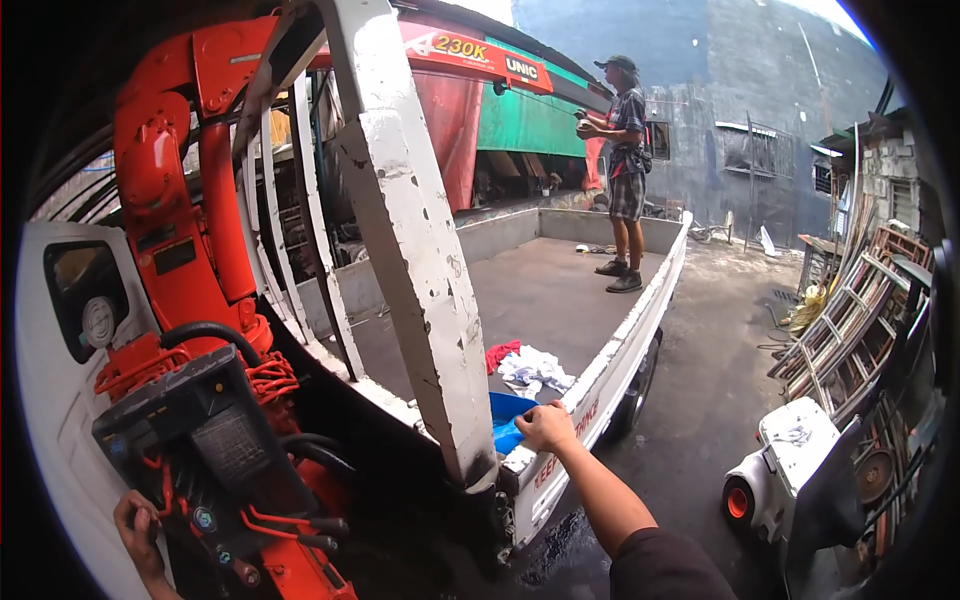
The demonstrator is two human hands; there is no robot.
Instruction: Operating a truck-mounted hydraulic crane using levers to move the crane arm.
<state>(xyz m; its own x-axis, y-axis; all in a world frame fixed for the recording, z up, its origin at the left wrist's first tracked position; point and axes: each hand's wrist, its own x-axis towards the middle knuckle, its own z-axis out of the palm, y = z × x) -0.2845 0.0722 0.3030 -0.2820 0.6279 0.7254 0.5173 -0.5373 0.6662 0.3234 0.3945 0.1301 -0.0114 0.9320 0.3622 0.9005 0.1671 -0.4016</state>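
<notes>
At the lower left my left hand (140,532) has its fingers curled round a control lever, mostly hidden by the fingers, at the edge of the black crane control panel (215,435). Red levers (280,530) with black grips stick out on the panel's other side. My right hand (548,428) is closed over the top edge of the white truck bed side wall (625,365), at its near corner. Just beside these fingers, inside the bed, lies a blue object (508,415), partly covered. White cloths (535,370) and a red cloth (502,355) lie a little farther in.
A person (627,165) stands at the bed's far end, holding something small. A chipped white post (410,250) rises between my arms. The red crane (165,200) stands left, its boom (480,60) reaching over the bed. Ladders (850,320) and a white wheeled machine (795,450) stand right.
</notes>
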